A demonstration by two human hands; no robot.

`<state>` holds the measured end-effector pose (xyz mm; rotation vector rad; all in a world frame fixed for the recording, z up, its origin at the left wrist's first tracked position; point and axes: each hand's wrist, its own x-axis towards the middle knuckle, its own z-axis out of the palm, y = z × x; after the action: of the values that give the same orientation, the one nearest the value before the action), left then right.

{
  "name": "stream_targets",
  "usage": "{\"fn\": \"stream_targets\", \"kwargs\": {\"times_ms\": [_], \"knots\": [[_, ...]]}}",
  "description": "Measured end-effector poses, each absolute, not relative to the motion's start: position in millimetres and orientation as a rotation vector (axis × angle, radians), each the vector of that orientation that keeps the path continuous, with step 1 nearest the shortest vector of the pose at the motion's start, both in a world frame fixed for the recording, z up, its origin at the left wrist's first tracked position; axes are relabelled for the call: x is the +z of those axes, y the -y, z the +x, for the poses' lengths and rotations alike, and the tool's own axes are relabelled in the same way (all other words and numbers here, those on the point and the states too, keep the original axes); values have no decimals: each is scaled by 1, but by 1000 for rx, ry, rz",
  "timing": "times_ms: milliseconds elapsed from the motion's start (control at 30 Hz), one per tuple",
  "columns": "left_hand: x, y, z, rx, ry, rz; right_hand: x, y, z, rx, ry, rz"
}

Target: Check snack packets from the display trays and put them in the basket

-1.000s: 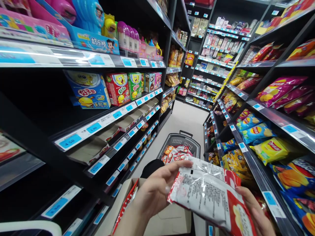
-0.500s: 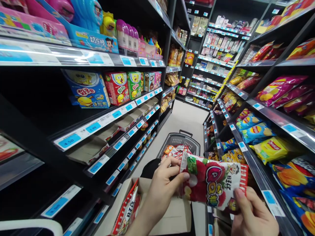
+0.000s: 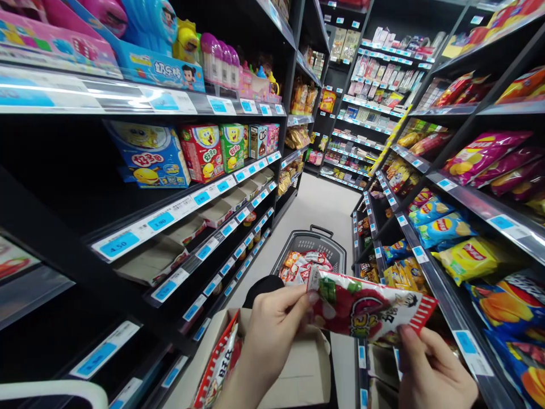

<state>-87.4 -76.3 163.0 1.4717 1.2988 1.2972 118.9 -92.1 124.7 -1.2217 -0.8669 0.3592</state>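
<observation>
Snack packet (image 3: 366,309), red and white: left hand (image 3: 272,332) pinched its left end, right hand (image 3: 430,369) gripped its right edge, above a cardboard box (image 3: 293,369); basket (image 3: 313,244) beyond.

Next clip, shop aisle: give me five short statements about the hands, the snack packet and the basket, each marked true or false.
1. Both hands hold one red snack packet. True: left hand, right hand.
2. The packet shows its printed white back. False: the red front with the cartoon faces up.
3. A basket with packets stands on the floor ahead. True.
4. The cardboard box below the hands is sealed. False: it is open.
5. Chip bags fill the left shelves. False: they are on the right.
</observation>
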Motion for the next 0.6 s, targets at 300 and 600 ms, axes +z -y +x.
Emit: {"fn": "stream_targets", "kwargs": {"times_ms": [300,600], "knots": [[149,68,-86,1302,-857,880,113,90,139,385,1041,-988],[149,69,-93,1091,-555,891,120,98,133,654,980,-1175]]}}
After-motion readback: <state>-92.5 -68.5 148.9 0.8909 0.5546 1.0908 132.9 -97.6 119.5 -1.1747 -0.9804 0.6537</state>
